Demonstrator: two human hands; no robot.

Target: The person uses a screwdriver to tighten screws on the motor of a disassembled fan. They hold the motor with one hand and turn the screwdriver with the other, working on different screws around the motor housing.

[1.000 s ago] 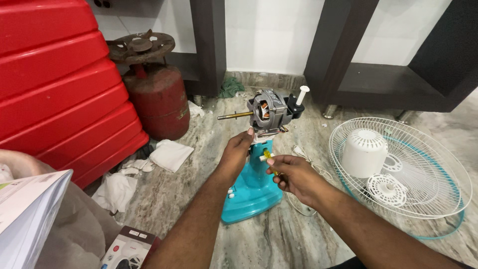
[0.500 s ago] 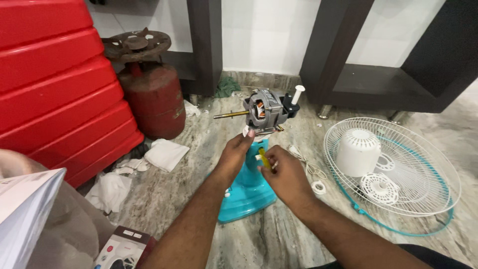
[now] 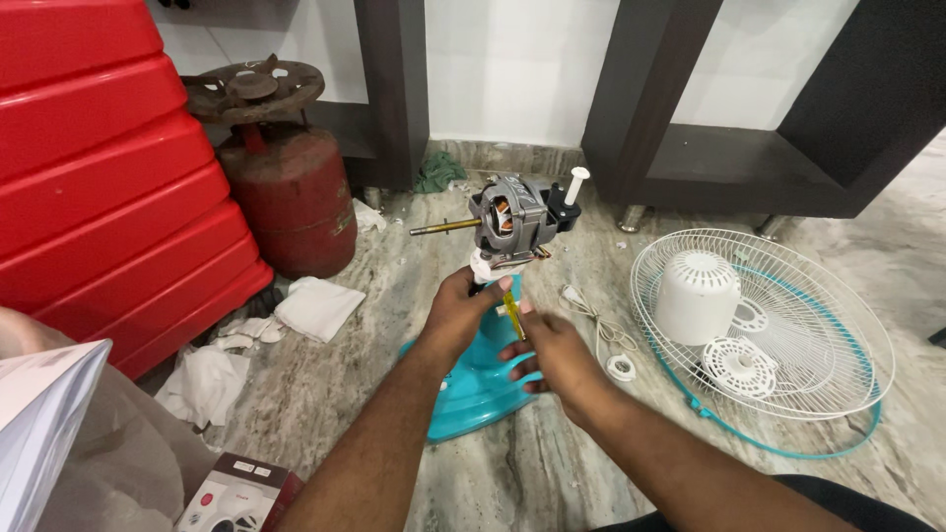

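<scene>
A bare grey fan motor (image 3: 507, 217) with a brass shaft sticking out to the left stands on a teal fan stand (image 3: 471, 386) on the marble floor. My left hand (image 3: 461, 313) grips the neck of the stand just under the motor. Beside it, my right hand (image 3: 552, 353) is closed on a small yellow-handled screwdriver (image 3: 512, 311), whose tip points up toward the underside of the motor.
A white wire fan guard (image 3: 788, 325) with a white motor cover (image 3: 698, 296) lies to the right. A rusty red gas cylinder (image 3: 286, 192) and a red suitcase (image 3: 99, 167) stand at the left. Crumpled white cloths (image 3: 315, 307), a white cord (image 3: 591, 315) and a small box (image 3: 232, 498) lie on the floor.
Both hands stay at the neck of the fan stand. The view has shifted slightly, and the right hand with the screwdriver has edged a little closer under the motor.
</scene>
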